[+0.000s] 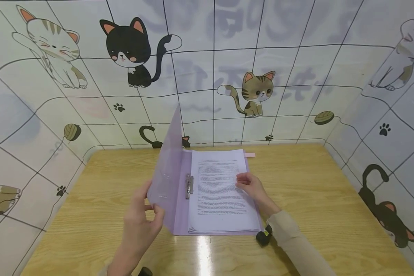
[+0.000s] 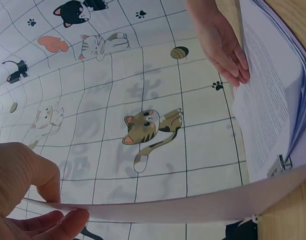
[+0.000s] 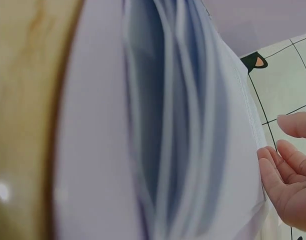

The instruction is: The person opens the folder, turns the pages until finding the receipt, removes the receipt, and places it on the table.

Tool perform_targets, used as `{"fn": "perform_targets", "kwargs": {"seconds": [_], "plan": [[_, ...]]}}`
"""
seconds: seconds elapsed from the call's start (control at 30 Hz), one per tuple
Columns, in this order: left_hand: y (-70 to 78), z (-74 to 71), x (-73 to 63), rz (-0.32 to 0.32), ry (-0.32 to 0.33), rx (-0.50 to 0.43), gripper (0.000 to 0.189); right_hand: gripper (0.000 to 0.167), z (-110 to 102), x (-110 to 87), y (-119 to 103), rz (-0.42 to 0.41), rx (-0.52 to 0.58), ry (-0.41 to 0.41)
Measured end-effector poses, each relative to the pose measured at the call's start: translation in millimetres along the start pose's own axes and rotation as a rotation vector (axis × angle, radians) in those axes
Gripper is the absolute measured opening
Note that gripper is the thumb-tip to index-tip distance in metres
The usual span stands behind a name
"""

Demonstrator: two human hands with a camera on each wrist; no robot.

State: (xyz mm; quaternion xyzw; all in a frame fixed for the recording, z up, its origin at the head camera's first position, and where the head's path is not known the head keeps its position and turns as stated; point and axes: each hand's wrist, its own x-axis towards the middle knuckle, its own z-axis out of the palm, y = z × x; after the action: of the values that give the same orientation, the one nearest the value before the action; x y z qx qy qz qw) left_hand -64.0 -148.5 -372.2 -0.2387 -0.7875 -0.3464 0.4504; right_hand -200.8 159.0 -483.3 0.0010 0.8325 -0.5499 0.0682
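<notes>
A light purple ring binder folder [image 1: 184,226] lies on the table, its front cover [image 1: 170,172] raised nearly upright. My left hand [image 1: 141,218] pinches that cover's outer edge between thumb and fingers, also plain in the left wrist view. Inside lies a stack of printed sheets [image 1: 220,222], beside a metal clip [image 1: 189,186] at the spine. On the right side of the top page rests my right hand [image 1: 253,188], fingers relaxed and touching the paper. The right wrist view shows the layered sheet edges [image 3: 193,125] close up, blurred.
The wooden table [image 1: 100,191] surrounds the folder. Cat-printed sheeting [image 1: 200,76] stands behind it and at both sides. A small pink tab [image 1: 250,155] sticks out at the folder's upper right. A black wrist device [image 1: 263,236] sits at the right sleeve.
</notes>
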Motion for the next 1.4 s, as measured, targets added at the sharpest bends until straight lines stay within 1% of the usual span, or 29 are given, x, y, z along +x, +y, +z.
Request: {"fn": "perform_targets", "kwargs": {"seconds": [0.17, 0.3, 0.47, 0.63, 0.8, 1.0, 1.13, 1.27, 1.4], "plan": [[-6.4, -8.5, -5.9, -0.031, 0.028, 0.028, 0.052, 0.033, 0, 0.6, 0, 0.022, 0.000, -0.004], [-11.9, -16.1, -10.6, -0.063, 0.040, 0.024, 0.053, 0.033, 0, 0.0, 0, 0.017, -0.002, -0.007], [-16.2, -27.5, -15.5, -0.126, 0.026, 0.036, 0.060, 0.033, 0, -0.9, 0, 0.011, -0.017, -0.003], [-19.7, -37.4, -18.6, -0.182, 0.001, 0.055, 0.066, 0.032, 1, 0.1, 1, 0.022, -0.026, 0.001], [-27.2, -44.6, -24.6, -0.212, 0.002, 0.078, 0.071, 0.031, 1, 0.3, 1, 0.017, -0.019, 0.004], [-35.2, -57.0, -32.1, -0.262, 0.003, 0.105, 0.075, 0.031, 1, 0.3, 1, 0.019, -0.012, 0.010], [-38.9, -65.7, -35.4, -0.329, 0.007, 0.136, 0.072, 0.031, 1, 0.9, 3, 0.024, -0.019, 0.009], [-44.9, -71.9, -40.1, -0.400, 0.033, 0.169, 0.069, 0.031, 2, 1.9, 4, 0.029, -0.021, 0.010], [-52.3, -79.3, -47.1, -0.502, 0.041, 0.240, 0.067, 0.031, 2, 2.1, 5, 0.021, -0.021, 0.004]]}}
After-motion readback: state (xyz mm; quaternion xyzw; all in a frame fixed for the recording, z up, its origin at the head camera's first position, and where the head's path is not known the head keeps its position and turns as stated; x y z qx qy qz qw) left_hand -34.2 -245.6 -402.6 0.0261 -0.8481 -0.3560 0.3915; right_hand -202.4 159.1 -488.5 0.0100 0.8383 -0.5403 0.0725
